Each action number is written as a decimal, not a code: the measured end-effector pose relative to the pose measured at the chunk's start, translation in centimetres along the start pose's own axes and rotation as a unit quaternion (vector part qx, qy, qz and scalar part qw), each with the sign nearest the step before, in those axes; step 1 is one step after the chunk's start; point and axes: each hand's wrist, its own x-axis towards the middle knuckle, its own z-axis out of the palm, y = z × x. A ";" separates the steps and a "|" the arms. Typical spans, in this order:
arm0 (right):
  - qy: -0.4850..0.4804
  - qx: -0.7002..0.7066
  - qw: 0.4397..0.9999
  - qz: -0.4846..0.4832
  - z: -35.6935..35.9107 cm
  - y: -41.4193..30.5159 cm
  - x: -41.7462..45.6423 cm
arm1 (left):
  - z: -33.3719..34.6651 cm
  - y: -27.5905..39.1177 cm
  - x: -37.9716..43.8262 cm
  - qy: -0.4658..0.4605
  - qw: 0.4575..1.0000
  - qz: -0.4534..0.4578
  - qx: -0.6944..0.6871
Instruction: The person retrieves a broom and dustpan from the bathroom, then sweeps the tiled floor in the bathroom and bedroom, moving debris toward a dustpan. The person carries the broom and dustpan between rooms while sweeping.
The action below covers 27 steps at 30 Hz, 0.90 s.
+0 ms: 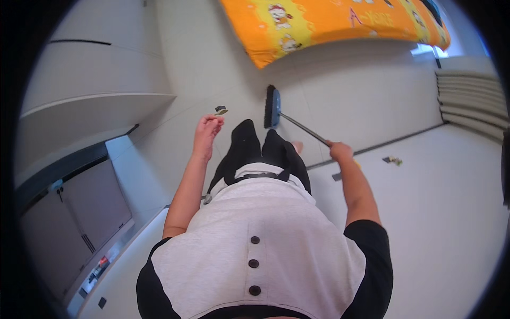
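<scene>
My left hand holds a small brush with a pale handle and short dark bristles. The brush is raised above the floor, bristles pointing away from me. In my right hand is the grey handle of a push broom, gripped near its visible upper part. The broom's blue head, with black bristles along its left side, lies just beyond my feet. My fist hides the handle's end. Something yellow, mostly covered, shows behind my right forearm.
A bed with an orange and yellow cartoon-print cover stands ahead over the pale tiled floor. White cabinets rise on the left. At right are a pleated beige curtain and a white wall with a dark baseboard.
</scene>
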 end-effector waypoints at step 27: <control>0.108 0.160 0.981 0.016 -5.1 3.3 1.3 | 17.8 3.9 3.9 -0.154 0.987 -0.010 0.050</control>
